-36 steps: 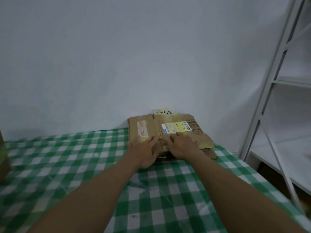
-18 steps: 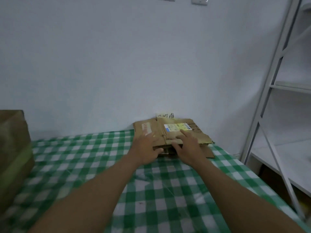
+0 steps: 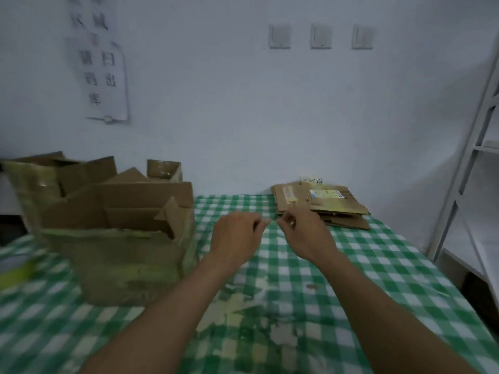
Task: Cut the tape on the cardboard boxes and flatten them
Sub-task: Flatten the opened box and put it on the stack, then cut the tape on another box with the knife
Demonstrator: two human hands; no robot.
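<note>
Checked tablecloth (image 3: 378, 265): flattened boxes (image 3: 321, 203) lengthwise along wall (image 3: 216, 130); left hand (image 3: 235, 238), right hand (image 3: 305, 236) relaxed, empty.

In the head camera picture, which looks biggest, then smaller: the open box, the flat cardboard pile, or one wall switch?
1. open box, biggest.
2. flat cardboard pile, though it lies farther away.
3. wall switch, smallest.

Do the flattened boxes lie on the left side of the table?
No, the flattened boxes lie at the far right; an unflattened box stands on the left.
</note>
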